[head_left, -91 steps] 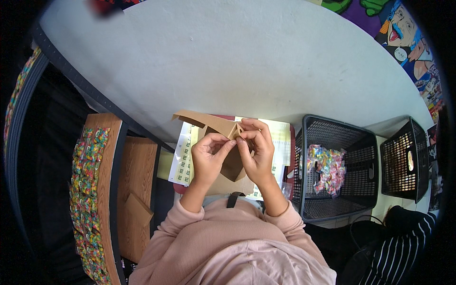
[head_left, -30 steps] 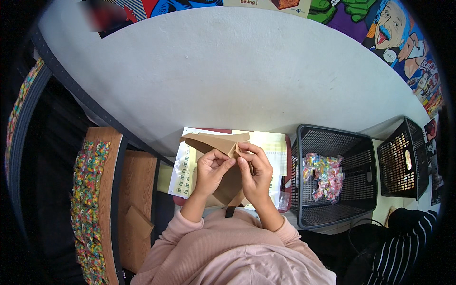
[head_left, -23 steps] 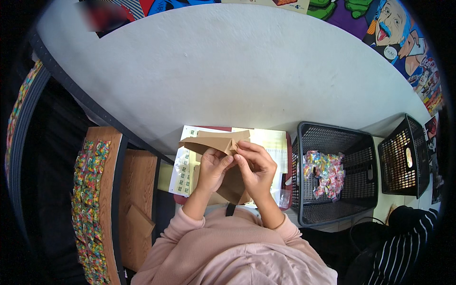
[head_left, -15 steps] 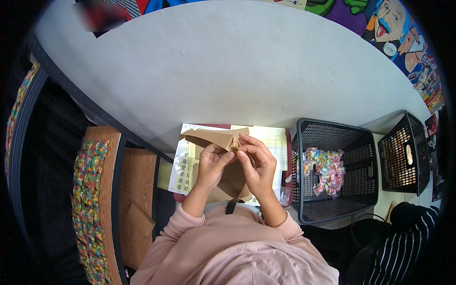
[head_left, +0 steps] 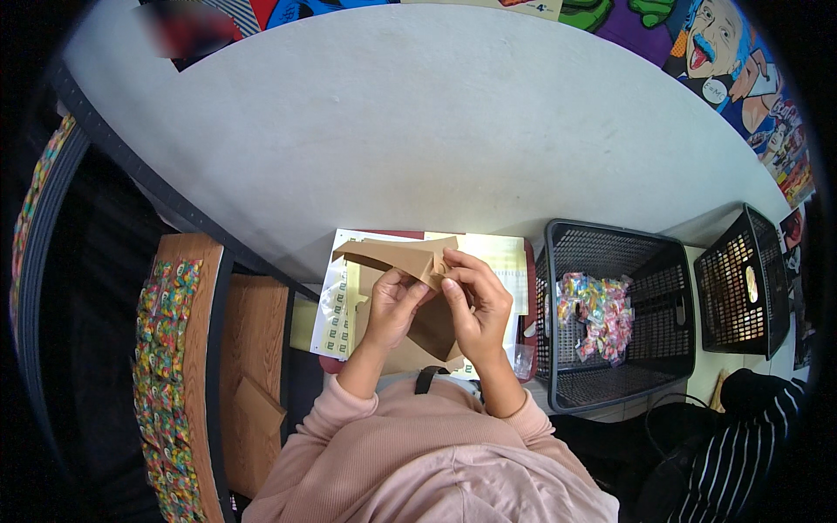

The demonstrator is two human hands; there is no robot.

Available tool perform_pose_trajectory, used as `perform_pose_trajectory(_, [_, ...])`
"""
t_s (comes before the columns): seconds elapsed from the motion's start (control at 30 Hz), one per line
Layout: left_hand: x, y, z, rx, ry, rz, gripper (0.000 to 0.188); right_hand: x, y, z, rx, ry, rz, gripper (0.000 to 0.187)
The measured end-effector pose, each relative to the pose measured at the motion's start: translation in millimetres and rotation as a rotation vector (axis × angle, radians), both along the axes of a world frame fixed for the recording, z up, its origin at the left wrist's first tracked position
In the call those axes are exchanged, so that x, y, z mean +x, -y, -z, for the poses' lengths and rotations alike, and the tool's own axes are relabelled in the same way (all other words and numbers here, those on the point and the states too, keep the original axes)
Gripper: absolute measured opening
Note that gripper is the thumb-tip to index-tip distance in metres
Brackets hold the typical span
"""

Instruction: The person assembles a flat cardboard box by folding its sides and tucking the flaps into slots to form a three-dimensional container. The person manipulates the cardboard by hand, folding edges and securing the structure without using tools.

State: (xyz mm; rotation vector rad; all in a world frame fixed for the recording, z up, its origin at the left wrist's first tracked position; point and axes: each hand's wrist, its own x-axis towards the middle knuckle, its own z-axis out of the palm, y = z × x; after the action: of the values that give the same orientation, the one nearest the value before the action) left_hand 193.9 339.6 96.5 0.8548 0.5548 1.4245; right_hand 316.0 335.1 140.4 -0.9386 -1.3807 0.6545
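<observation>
A brown cardboard box [head_left: 390, 254], part folded with flaps standing out, is held above the table in front of my body. My left hand [head_left: 394, 307] pinches its near edge between thumb and fingers. On the other side my right hand [head_left: 479, 309] grips the corner where the flaps meet, its thumb and curled fingers on the card. A darker brown panel [head_left: 432, 333] hangs below between my wrists. Under the box lie printed label sheets [head_left: 336, 301] and a pale yellow sheet [head_left: 501, 257].
At right stands a black plastic crate [head_left: 619, 388] holding colourful wrapped sweets [head_left: 602, 318], with another black crate [head_left: 741, 283] beyond. To the left, a wooden shelf [head_left: 200, 349] bears rows of sweet packets [head_left: 170, 366]. A white wall [head_left: 418, 122] rises behind. Striped cloth [head_left: 741, 444] lies lower right.
My right hand has shifted slightly right and down along the box corner. The hanging panel has tilted a little; both hands keep their hold.
</observation>
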Motion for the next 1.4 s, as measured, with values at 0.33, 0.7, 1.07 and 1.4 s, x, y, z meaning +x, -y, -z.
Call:
perform_pose_trajectory(0.33, [-1.9, -1.2, 1.5, 0.211, -0.145, -0.108, 0.024, 1.7, 0.6, -4.6, 0.025, 0.091, -0.03, 0.006])
perform_pose_trajectory(0.7, [12.2, 3.1, -5.2, 0.161, -0.142, -0.195, 0.023, 0.0, -1.2, -5.2, 0.129, 0.159, 0.039, 0.006])
perform_pose_trajectory(1.07, [11.0, 3.6, -12.6, 0.141, -0.014, -0.123, 0.019, 5.9, -0.8, 1.8, 0.277, 0.173, 0.039, 0.011])
perform_pose_trajectory(1.4, [12.5, 8.5, -20.0, 0.195, -0.008, -0.127, 0.021, -3.0, 12.3, -14.0, 0.221, 0.205, 0.075, 0.011])
